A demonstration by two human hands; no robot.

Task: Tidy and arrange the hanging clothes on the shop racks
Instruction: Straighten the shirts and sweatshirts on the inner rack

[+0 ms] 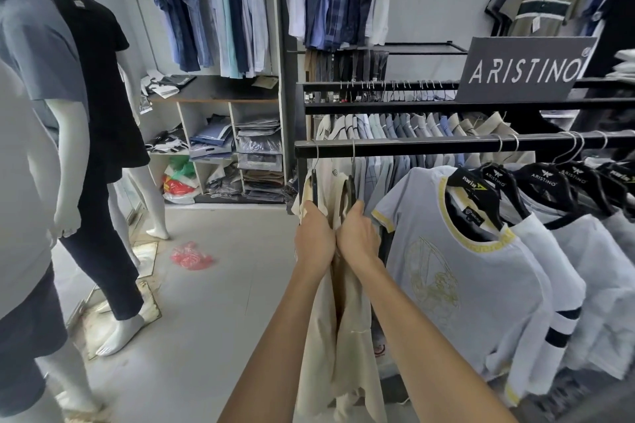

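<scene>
Two beige shirts (343, 336) hang on black hangers at the left end of the black rack rail (429, 147). My left hand (314, 237) grips the shoulder of the left beige shirt, just under its hanger. Beside it and touching it, my right hand (357, 233) grips the shoulder of the right beige shirt. To the right on the same rail hangs a light grey T-shirt with yellow trim (457, 261), followed by several white T-shirts (584, 250) on black branded hangers.
Dressed mannequins (99, 120) stand on the left, one very close at the frame edge. A red plastic bag (190, 255) lies on the grey floor. Shelves with folded packs (257, 154) and hanging shirts (220, 6) line the back wall. A brand sign (522, 70) sits on the rack.
</scene>
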